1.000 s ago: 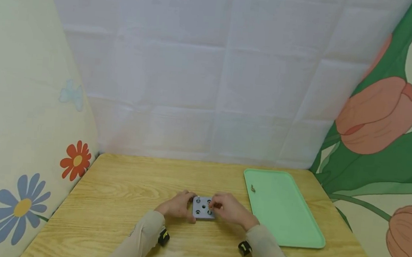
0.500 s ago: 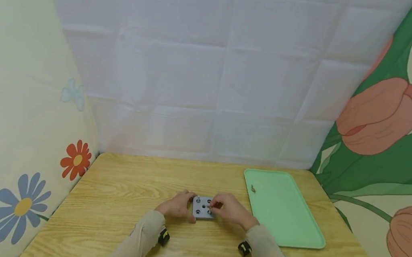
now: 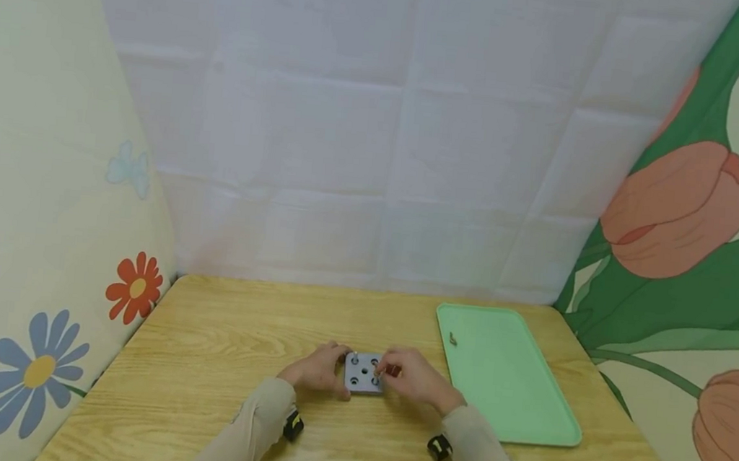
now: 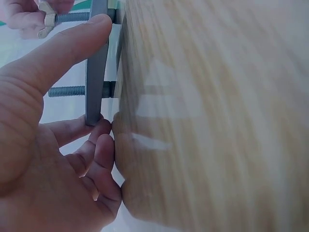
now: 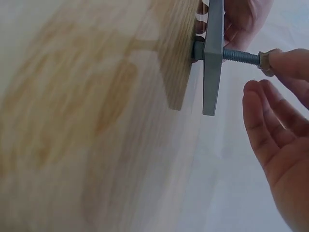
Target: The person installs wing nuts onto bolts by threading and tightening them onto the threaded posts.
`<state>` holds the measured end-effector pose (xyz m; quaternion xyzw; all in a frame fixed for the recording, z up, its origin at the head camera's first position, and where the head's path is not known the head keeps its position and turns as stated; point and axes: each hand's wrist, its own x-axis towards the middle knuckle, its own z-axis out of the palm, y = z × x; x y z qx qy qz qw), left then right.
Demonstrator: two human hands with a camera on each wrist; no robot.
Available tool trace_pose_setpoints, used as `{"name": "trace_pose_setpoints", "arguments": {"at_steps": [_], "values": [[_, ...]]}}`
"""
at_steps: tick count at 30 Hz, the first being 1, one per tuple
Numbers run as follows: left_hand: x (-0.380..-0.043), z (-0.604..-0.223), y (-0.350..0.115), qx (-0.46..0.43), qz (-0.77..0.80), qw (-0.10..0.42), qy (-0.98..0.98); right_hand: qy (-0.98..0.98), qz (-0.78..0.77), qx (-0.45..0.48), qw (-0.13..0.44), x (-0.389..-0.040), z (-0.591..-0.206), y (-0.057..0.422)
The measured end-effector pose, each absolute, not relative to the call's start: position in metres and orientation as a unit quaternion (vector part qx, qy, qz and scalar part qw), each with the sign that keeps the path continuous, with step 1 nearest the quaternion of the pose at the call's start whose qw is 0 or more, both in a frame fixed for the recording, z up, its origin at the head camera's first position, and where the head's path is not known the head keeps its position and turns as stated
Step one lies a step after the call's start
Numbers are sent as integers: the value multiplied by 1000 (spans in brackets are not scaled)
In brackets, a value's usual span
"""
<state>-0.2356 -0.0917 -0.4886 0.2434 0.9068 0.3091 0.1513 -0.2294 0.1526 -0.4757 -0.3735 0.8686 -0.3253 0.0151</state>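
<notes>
- Clamping the grey plate [image 3: 364,384] between fingers of my left hand [image 3: 318,370].
- My right hand [image 3: 419,377] pinches a wing nut [image 5: 264,64] on the bolt [image 5: 240,56] below its fingers.

Two hands in all: one left hand [image 3: 322,370], one right hand [image 3: 419,377]. Two sleeves [image 3: 255,425] and two black wrist devices [image 3: 293,425]. One metal plate [image 3: 364,379] with two threaded bolts [image 4: 71,91] and three unfilled holes [image 3: 365,371]. One wing nut [image 5: 264,64] on a bolt. One green tray [image 3: 508,375], with one small brass-coloured piece [image 3: 453,339]. One table [image 3: 238,321]. Printed on the cloth walls: one blue flower [image 3: 39,371], one red flower [image 3: 136,288], one pale butterfly [image 3: 129,168], at least two pink tulips [image 3: 677,211].
</notes>
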Motion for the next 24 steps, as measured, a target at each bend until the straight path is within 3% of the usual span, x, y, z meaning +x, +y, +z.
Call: {"name": "trace_pose_setpoints", "arguments": {"at_steps": [10,24], "values": [[-238,-494,-89,245,290,140,914,869,-329,-370,-11,-229,-479,153],[-235,-491,-89,246,292,136,914,870,-351,-344,33,-224,-478,156]]}}
